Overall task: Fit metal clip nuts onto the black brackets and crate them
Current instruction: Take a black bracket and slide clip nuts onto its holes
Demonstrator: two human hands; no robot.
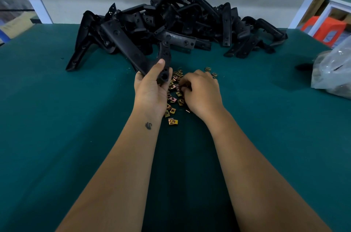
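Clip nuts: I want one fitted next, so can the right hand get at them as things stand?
Probably yes: the right hand already rests among the loose clip nuts on the green table, fingers curled into them, nothing in between.

The scene is dimly and evenly lit from above. Soft shadows are cast on the green table [57, 136] under the forearms and beside the plastic bag [334, 72]. Edges are bent by wide-angle distortion, and the far corners are blurred.
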